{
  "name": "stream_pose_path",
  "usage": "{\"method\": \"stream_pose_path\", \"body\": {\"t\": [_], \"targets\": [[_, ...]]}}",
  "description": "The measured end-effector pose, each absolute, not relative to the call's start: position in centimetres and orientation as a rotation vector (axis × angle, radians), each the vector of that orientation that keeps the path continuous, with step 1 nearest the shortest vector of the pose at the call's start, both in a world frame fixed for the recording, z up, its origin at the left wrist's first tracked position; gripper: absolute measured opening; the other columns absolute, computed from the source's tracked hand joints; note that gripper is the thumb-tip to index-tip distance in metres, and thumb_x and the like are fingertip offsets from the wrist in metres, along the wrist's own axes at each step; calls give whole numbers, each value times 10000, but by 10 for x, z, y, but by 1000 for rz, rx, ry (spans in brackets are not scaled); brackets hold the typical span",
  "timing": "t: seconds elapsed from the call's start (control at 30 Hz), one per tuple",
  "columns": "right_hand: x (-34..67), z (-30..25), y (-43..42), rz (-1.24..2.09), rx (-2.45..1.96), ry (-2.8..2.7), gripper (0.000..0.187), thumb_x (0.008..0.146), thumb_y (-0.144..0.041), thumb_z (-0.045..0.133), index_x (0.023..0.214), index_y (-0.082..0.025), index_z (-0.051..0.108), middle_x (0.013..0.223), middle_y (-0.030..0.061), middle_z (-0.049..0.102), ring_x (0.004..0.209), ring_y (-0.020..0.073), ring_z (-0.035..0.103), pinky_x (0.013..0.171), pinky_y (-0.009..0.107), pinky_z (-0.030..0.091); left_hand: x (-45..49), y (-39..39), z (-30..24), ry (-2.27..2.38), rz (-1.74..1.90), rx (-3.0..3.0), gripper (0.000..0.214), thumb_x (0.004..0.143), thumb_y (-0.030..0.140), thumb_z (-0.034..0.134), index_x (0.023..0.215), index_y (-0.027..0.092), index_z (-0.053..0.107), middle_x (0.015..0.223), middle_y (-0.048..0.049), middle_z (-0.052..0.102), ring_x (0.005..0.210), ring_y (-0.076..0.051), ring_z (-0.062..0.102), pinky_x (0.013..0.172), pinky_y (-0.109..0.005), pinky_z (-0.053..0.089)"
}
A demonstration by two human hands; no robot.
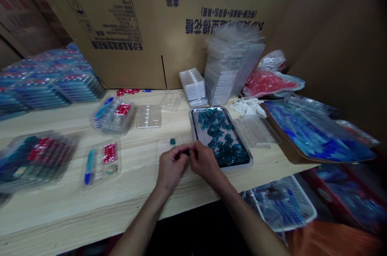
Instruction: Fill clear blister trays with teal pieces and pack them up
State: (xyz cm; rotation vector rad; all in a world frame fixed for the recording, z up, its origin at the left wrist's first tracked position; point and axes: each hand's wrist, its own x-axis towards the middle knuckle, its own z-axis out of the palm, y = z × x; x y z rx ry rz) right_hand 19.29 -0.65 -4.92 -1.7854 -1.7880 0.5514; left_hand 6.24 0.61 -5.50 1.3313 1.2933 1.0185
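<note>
Big cardboard cartons [169, 18] wall off the far side, their print upside down from here, and below them runs the long pale wooden worktop [54, 219]. Far left, packed clear trays [57, 86] sit in rows, flashing blue and red. Far centre, a tall stack of empty clear trays [232, 62] stands against the carton, with a red plastic bag [269, 84] just to its right. Over on the right, blue packs [314, 131] lie on a brown board at the worktop's edge.

Now the middle, where a metal tray [193, 127] is heaped with teal pieces [220, 139]. To the left, a clear tray [101, 161] holds a blue stick [89, 166] and a red card [109, 153].

And here are the hands, together at the near left corner of the metal tray! The left hand [171, 167] and right hand [205, 161] are pressed close, fingertips pinching a small dark piece [187, 152] between them, mostly hidden by the fingers. Beneath them lies a flat clear lid [165, 147], with a single teal piece [172, 141] sitting on it, just beyond the left hand.
</note>
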Motion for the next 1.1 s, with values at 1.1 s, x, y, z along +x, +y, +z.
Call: {"method": "stream_pose_path", "body": {"t": [1.1], "targets": [[195, -40, -4, 412, -1425, -1837, 143, 865, -151, 470, 997, -179, 516, 917, 86, 648, 854, 228, 604, 762, 338, 419, 47, 19, -34, 1129, 1077, 1148, 386, 783, 420, 734, 1070, 163, 729, 928, -79, 755, 751, -160, 689, 724, -288, 551]]}}
